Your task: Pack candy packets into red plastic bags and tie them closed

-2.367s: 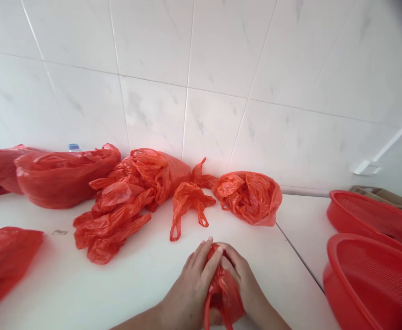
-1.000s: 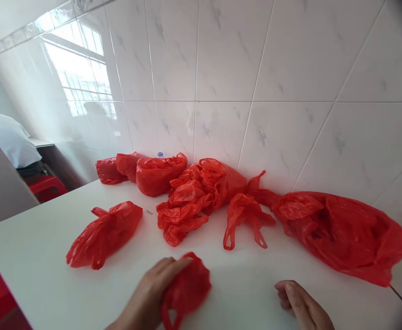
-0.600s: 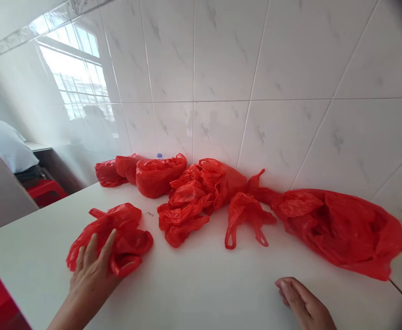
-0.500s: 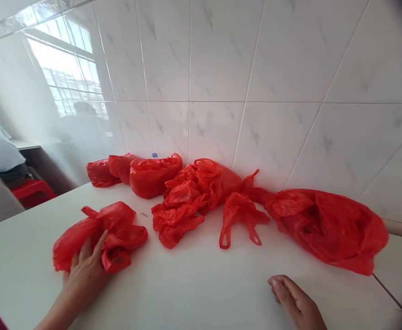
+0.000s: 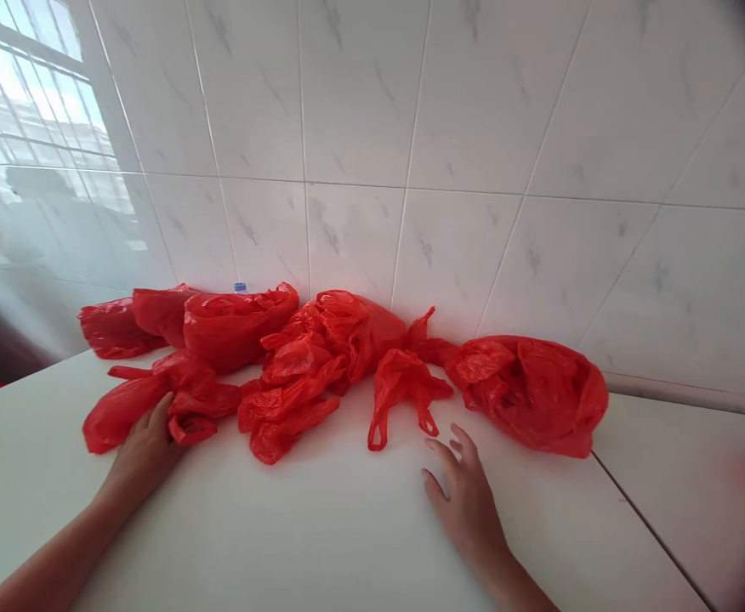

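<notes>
Far left of the white bench (image 5: 321, 544), against the wall: two dark red plastic bags (image 5: 131, 321), then a bulging red bag (image 5: 236, 327) with a blue bottle cap (image 5: 240, 287) just showing behind it.

Left hand (image 5: 146, 442) lay flat on the crumpled red plastic bag bundle (image 5: 156, 401) at the bench's left side – fingers (image 5: 161, 410) loosely spread over the plastic, pressing rather than pinching; thumb was hidden, so I couldn't tell whether any fold was gripped.

Next right, a loose heap of rumpled red bags (image 5: 312, 365), touching the bundle's right edge. Then a small red carrier bag with two looped handles (image 5: 404, 393), lying free. Right hand (image 5: 465, 497) was palm down on bare bench just in front of it, fingers (image 5: 444, 450) slightly spread and holding nothing, fingertips near the handle loops but apart from them. Far right, a big puffed red bag (image 5: 531, 391) against the wall.

To do this well, I'd judge: keep the left palm flat so the bundle stays compressed and doesn't spring open; thin film slides on a glossy top, so press down, not sideways. Take the small bag by a handle loop, not the body – less drag on neighbours.

Surface: smooth white, with a dark seam (image 5: 646, 527) on the right. Room: glossy white marbled wall tiles (image 5: 462, 127), a window reflected in them at upper left. Red blur at the right edge – couldn't identify it.
</notes>
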### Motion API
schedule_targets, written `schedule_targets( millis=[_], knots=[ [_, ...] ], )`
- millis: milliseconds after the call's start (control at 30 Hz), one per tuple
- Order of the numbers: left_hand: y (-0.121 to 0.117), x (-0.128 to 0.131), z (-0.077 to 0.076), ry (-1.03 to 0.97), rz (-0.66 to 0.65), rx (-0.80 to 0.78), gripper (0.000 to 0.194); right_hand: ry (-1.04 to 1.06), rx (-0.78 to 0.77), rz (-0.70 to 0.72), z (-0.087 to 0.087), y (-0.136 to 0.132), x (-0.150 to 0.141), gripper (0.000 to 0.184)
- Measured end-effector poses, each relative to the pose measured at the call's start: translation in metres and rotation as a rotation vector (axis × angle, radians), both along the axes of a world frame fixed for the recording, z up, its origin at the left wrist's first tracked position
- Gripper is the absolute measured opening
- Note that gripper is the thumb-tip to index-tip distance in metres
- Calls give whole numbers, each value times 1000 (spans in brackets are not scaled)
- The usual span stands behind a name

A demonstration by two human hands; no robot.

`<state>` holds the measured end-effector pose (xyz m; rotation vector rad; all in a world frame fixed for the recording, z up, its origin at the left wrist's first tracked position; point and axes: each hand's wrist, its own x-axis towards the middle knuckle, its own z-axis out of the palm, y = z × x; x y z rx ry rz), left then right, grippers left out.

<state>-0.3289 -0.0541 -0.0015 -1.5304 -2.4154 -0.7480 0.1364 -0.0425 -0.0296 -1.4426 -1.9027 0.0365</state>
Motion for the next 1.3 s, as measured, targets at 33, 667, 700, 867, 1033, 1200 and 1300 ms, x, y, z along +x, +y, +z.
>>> schedule_targets(
  millis=[33, 667, 700, 867, 1033, 1200, 1300],
  knots=[
    [0, 2, 2, -2, -3, 2, 61, -65, 25, 8, 1, 7, -5, 38],
    [53, 268, 9, -36, -856, 49, 54, 308, -271, 302, 14, -24, 8, 36],
    [59, 268, 5, -76, -818, 28, 56, 430, -301, 282, 15, -24, 18, 35],
    [73, 249, -6, -178, -826, -56, 47, 964, -360, -37, 15, -6, 78, 47],
    [69, 248, -4, -229, -862, -102, 49, 1215, -308, -175, 12, 7, 105, 52],
    [57, 263, 4, -265, -902, -91, 31, 962, -291, -302, 16, 1, 98, 51],
    [52, 266, 3, -309, -875, -71, 25, 572, -70, -450, 23, -5, 86, 45]
  ],
)
